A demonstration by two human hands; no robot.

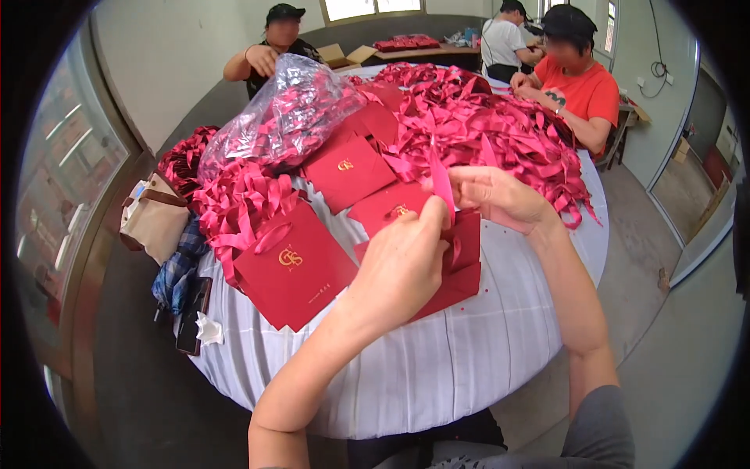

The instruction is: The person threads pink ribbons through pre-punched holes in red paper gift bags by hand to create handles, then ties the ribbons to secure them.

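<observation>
My left hand (406, 254) is closed, thumb and fingers pinching a pink ribbon (441, 181) that stands up between my two hands. Opposite it, my right hand (500, 195) has its fingers curled at the same ribbon, and a ribbon end pokes up above them. Below both hands stands a red paper gift bag (462, 277), partly hidden by my left hand and forearm. More red paper bags with gold emblems lie flat: one stack (293, 266) left of my left forearm, another bag (349, 170) farther back, and one (383, 207) just behind my hands.
Heaps of pink ribbon (484, 109) cover the far side of the round white-clothed table (500, 344). A clear plastic bag (273, 117) of ribbons sits at the far left. A phone (193, 316), crumpled tissue (209, 328), folded umbrella (178, 262) and beige bag (156, 215) line the left edge. Co-workers sit opposite.
</observation>
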